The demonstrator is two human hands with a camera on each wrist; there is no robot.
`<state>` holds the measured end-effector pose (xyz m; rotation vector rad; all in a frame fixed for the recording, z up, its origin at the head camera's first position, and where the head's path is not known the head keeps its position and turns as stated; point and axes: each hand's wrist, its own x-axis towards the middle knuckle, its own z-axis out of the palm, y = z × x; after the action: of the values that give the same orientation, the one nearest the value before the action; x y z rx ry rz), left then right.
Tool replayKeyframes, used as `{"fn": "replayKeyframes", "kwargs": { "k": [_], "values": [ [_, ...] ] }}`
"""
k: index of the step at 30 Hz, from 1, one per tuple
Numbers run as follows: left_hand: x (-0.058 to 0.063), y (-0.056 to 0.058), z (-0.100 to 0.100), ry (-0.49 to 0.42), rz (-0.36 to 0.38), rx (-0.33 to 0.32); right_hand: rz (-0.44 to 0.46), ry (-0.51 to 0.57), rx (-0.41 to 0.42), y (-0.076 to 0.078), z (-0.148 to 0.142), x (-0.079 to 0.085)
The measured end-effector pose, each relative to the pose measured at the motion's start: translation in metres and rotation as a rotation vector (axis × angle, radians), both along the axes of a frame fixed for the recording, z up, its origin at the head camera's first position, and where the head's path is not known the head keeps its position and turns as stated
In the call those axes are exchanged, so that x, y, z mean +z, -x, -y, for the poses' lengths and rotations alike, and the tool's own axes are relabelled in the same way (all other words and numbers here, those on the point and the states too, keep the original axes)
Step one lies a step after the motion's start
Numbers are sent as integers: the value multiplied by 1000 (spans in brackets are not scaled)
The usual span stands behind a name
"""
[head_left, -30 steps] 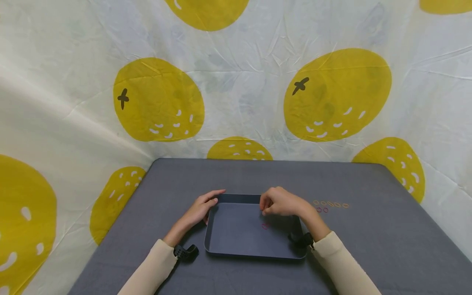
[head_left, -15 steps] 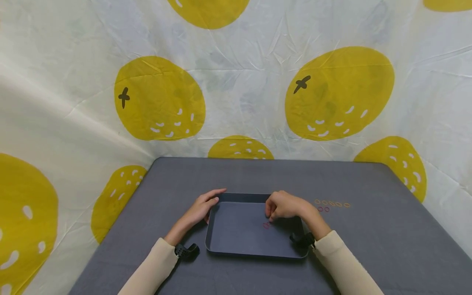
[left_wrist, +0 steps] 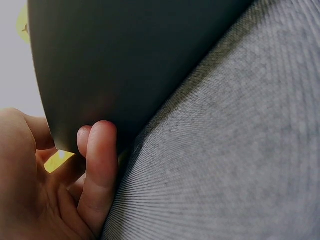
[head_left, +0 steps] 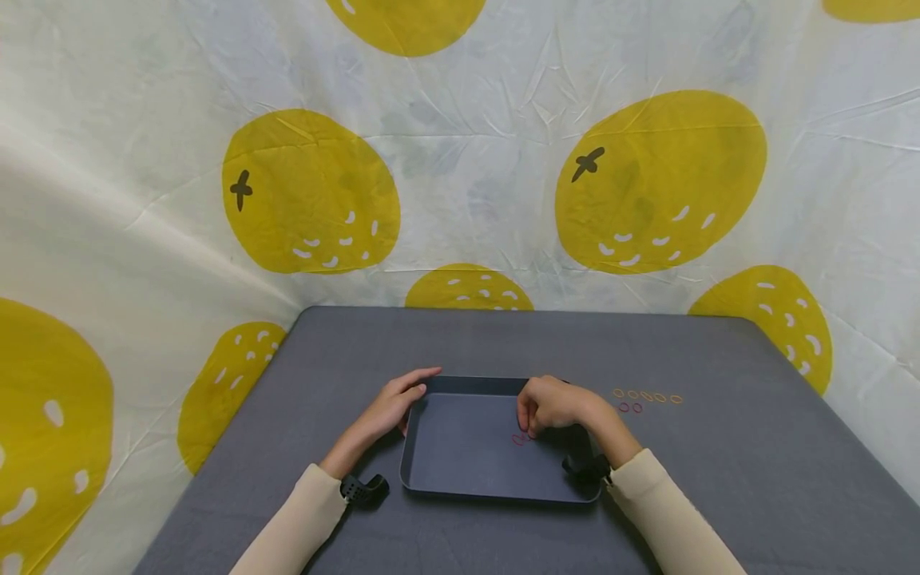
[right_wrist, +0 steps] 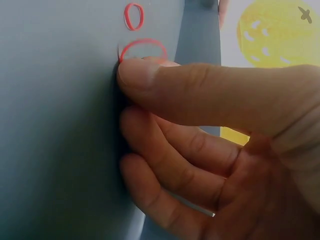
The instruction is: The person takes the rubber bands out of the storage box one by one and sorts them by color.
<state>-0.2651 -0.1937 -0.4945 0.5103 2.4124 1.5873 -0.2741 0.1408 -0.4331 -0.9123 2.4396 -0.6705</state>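
My left hand (head_left: 388,407) holds the far left corner of a dark grey rectangular tray (head_left: 467,495). In the left wrist view its fingers (left_wrist: 100,165) lie against the tray's outer wall, with the rim between them and the thumb. Over the right part of the tray floor, my right hand (head_left: 549,402) pinches a thin red rubber band (right_wrist: 145,41) between thumb and fingertips, down at the floor. Beside it, slightly apart, lies another small red rubber band (head_left: 518,440), also flat on the tray. The other right-hand fingers are loosely curled.
On the grey-covered table (head_left: 374,343), right of the tray, several orange rubber bands (head_left: 646,397) form a row. Two red rubber bands (head_left: 637,407) lie just in front of them. A white cloth (head_left: 474,200) printed with yellow fruit hangs behind and at the sides.
My right hand has moved slightly right and down to the tray floor, bringing its red rubber band beside the one lying there. My left hand stays at the tray corner.
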Motion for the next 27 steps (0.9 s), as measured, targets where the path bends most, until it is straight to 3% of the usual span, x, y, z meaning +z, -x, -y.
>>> {"fn": "replayKeyframes", "kwargs": {
  "k": [11,27],
  "values": [
    [-1,1,1,0,2,14,14,-25,-5,0,0,3],
    [-3,3,1,12,9,17,-4,82,41,5,-2,8]
  ]
}}
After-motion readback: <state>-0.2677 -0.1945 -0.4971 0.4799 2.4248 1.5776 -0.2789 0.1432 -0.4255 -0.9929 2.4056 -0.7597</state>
